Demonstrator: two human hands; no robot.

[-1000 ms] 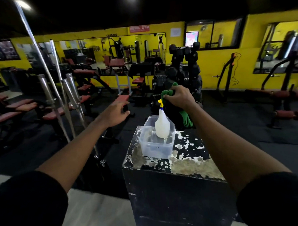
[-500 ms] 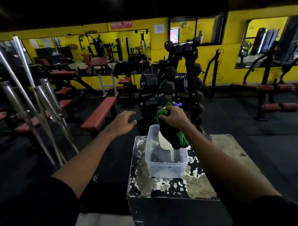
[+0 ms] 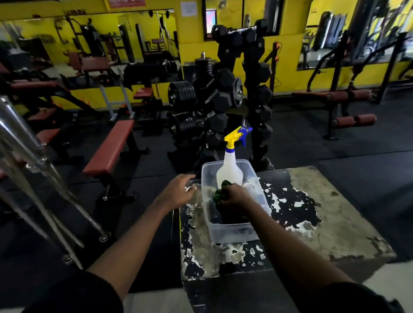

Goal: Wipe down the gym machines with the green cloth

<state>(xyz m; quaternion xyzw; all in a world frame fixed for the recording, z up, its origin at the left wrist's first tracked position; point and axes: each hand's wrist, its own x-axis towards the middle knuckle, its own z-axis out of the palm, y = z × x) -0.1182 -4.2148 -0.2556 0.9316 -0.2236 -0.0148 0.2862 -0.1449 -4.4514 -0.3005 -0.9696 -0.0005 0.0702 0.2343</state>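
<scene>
My right hand (image 3: pixel 235 197) grips the bunched green cloth (image 3: pixel 219 193) inside a clear plastic tub (image 3: pixel 229 232). The tub sits on a black box with peeling paint (image 3: pixel 320 222). A white spray bottle (image 3: pixel 230 169) with a yellow and blue trigger head stands upright in the tub's far end, just behind the cloth. Most of the cloth is hidden under my hand. My left hand (image 3: pixel 178 191) hovers with fingers spread at the box's far left corner, beside the tub's left wall, and holds nothing.
A rack of black dumbbells (image 3: pixel 235 85) and weight plates (image 3: pixel 181 94) stands right behind the box. A red flat bench (image 3: pixel 109 148) lies to the left. Several chrome barbells (image 3: pixel 25 162) lean at far left. More red-padded machines (image 3: pixel 344 97) line the yellow wall at right.
My right hand has come down with the cloth from above the spray bottle into the tub. My left hand has dropped to the box's corner. The camera has tilted down and moved closer.
</scene>
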